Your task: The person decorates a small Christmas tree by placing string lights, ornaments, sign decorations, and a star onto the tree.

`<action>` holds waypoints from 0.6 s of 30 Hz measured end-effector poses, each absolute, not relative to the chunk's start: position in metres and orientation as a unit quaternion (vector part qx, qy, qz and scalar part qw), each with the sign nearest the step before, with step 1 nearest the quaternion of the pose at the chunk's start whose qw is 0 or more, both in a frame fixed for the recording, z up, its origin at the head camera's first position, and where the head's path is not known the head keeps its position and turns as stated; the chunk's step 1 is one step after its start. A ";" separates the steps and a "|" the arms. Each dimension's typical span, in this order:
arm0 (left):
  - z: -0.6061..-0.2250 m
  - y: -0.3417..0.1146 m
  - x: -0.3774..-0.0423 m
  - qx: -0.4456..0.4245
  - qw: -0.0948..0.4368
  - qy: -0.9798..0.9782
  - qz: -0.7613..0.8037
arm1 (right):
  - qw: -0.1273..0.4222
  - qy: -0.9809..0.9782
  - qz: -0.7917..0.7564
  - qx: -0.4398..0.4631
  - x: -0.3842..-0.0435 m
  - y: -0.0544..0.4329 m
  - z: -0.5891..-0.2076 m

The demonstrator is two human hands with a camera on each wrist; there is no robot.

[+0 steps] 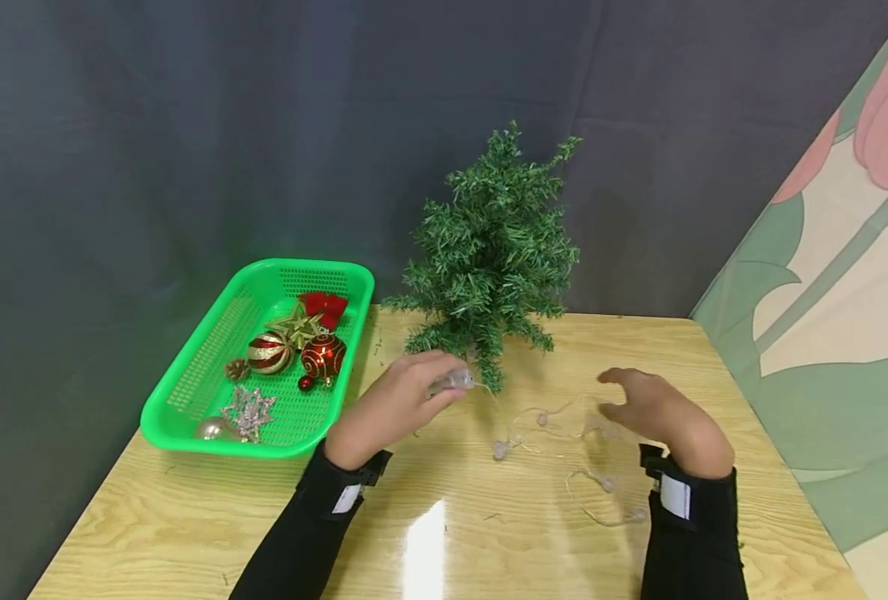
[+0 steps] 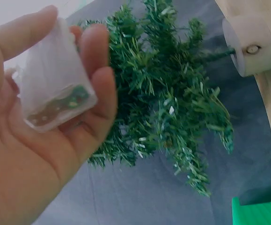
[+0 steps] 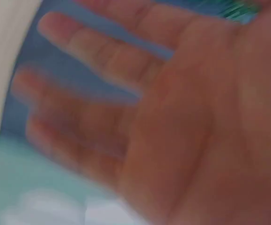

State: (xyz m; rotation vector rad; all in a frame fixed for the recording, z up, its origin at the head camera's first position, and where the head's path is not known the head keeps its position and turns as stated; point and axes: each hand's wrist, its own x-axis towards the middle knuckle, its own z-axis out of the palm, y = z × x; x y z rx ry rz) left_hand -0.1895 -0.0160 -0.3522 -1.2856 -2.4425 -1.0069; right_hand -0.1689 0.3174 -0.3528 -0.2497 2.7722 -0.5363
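Note:
My left hand (image 1: 406, 400) grips a small clear plastic battery box (image 2: 58, 79), held between thumb and fingers just in front of the tree. A thin pale wire runs from the box to a string of lights (image 1: 544, 421) that lies loosely on the table, with several clear bulbs along it. Above the right part of that string hovers my right hand (image 1: 661, 412), its fingers spread and nothing held; it is blurred in the right wrist view. The small green artificial Christmas tree (image 1: 496, 242) stands at the back; its round pale base (image 2: 254, 47) shows in the left wrist view.
Left of the tree, a green plastic basket (image 1: 154, 425) holds striped and red baubles, a gold star, a red bow, a pine cone and a silver snowflake. A dark cloth (image 1: 263, 125) hangs behind the wooden table (image 1: 504, 550). Flowered fabric (image 1: 849, 333) borders the right side.

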 end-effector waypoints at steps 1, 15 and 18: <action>-0.351 -0.014 -0.189 -0.442 0.109 -0.821 -0.345 | 0.149 0.960 -0.205 -0.118 -0.168 0.303 -0.351; -0.352 -0.034 -0.208 -0.375 0.188 -0.842 -0.339 | 0.204 0.798 -0.475 -0.311 -0.183 0.276 -0.355; -0.355 -0.041 -0.212 -0.348 0.193 -0.851 -0.344 | 0.189 0.824 -0.454 -0.281 -0.185 0.293 -0.344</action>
